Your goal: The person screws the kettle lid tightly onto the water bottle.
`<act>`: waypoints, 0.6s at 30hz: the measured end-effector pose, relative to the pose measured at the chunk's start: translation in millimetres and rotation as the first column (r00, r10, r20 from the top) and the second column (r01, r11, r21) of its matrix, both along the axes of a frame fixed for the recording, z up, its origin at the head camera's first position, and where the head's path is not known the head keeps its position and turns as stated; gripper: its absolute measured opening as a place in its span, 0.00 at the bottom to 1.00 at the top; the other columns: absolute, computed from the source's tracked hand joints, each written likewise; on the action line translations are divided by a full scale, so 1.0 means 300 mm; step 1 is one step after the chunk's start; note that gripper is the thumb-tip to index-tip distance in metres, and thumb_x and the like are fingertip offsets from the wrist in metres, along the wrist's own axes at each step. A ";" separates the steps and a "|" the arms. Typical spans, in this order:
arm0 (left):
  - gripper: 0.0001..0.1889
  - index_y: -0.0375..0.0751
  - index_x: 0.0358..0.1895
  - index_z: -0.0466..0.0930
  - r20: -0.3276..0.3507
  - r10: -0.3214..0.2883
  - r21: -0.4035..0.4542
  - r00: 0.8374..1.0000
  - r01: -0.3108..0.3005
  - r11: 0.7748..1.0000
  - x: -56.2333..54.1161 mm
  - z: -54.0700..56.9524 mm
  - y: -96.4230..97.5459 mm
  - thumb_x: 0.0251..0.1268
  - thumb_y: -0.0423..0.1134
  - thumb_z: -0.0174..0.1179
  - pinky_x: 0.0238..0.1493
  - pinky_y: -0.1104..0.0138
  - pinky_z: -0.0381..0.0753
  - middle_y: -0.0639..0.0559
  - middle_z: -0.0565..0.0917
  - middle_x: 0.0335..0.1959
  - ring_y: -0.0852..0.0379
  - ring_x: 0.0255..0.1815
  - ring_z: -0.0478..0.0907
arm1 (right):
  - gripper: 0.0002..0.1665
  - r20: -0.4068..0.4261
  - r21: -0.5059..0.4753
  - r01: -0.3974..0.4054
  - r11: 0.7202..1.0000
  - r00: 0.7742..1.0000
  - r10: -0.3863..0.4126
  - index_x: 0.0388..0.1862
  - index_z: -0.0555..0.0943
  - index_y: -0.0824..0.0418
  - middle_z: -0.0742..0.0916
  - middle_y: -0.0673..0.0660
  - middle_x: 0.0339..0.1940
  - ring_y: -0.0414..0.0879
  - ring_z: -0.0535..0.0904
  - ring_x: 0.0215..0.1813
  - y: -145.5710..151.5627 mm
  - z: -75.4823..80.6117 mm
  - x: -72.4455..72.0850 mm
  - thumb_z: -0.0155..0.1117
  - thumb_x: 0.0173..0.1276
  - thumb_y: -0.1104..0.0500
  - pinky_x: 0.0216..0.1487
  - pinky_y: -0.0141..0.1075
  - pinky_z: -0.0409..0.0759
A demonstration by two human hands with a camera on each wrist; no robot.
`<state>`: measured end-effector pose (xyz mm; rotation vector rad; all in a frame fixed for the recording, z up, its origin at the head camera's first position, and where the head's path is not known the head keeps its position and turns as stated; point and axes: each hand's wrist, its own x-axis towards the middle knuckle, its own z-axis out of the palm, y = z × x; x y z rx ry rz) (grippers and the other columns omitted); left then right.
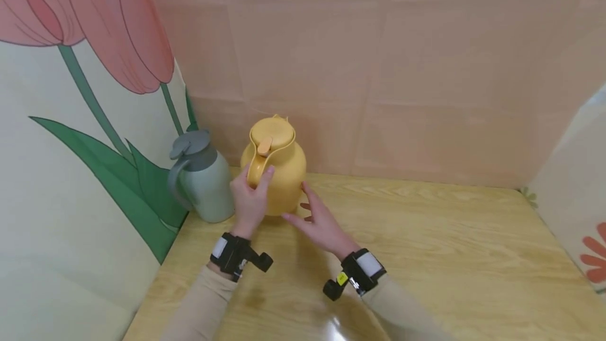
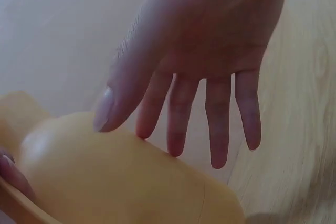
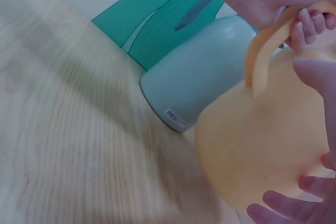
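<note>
A yellow vacuum jug (image 1: pixel 286 178) with a round body and lidded top stands near the back of the wooden table (image 1: pixel 426 257). My left hand (image 1: pixel 250 201) holds its handle (image 3: pixel 265 56); in the right wrist view the fingers are curled round it. My right hand (image 1: pixel 324 222) is at the jug's right side, thumb low and fingers spread along the body. The left wrist view shows that right hand (image 2: pixel 210 40) with straight, separated fingers, fingertips right at the jug's surface (image 2: pixel 121 171). The jug's underside is hidden.
A grey-green jug (image 1: pixel 208 188) with a dark grey lid stands close on the left, its handle turned left. Behind is a pinkish-brown backdrop (image 1: pixel 426 78). A white sheet with printed tulips (image 1: pixel 99 30) borders the left edge, and another flowered sheet (image 1: pixel 577 188) the right.
</note>
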<state>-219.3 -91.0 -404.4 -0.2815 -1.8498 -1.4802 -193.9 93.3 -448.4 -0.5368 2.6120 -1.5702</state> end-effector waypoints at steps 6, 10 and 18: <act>0.11 0.31 0.36 0.83 0.032 0.016 0.073 0.999 -0.018 0.997 -0.017 0.001 -0.016 0.69 0.39 0.67 0.26 0.69 0.71 0.45 0.80 0.26 0.54 0.25 0.74 | 0.62 0.011 -0.021 0.026 0.999 1.000 -0.026 0.85 0.45 0.55 0.60 0.59 0.80 0.62 0.72 0.68 -0.038 0.013 -0.019 0.69 0.66 0.34 0.60 0.52 0.78; 0.09 0.26 0.37 0.82 0.052 0.038 0.100 0.998 -0.043 0.994 -0.009 0.024 -0.014 0.67 0.32 0.66 0.29 0.71 0.72 0.40 0.82 0.29 0.54 0.28 0.76 | 0.64 0.034 -0.066 0.044 0.997 0.999 -0.042 0.84 0.46 0.57 0.60 0.61 0.79 0.64 0.72 0.68 -0.060 0.011 -0.036 0.73 0.63 0.36 0.62 0.54 0.76; 0.09 0.24 0.37 0.82 0.097 0.041 0.117 0.994 -0.053 0.992 -0.003 0.022 -0.023 0.67 0.31 0.65 0.28 0.72 0.72 0.41 0.81 0.27 0.56 0.26 0.74 | 0.64 0.030 -0.133 0.083 0.988 0.996 -0.080 0.84 0.48 0.55 0.57 0.60 0.81 0.62 0.65 0.74 -0.084 -0.001 -0.075 0.76 0.61 0.39 0.68 0.55 0.69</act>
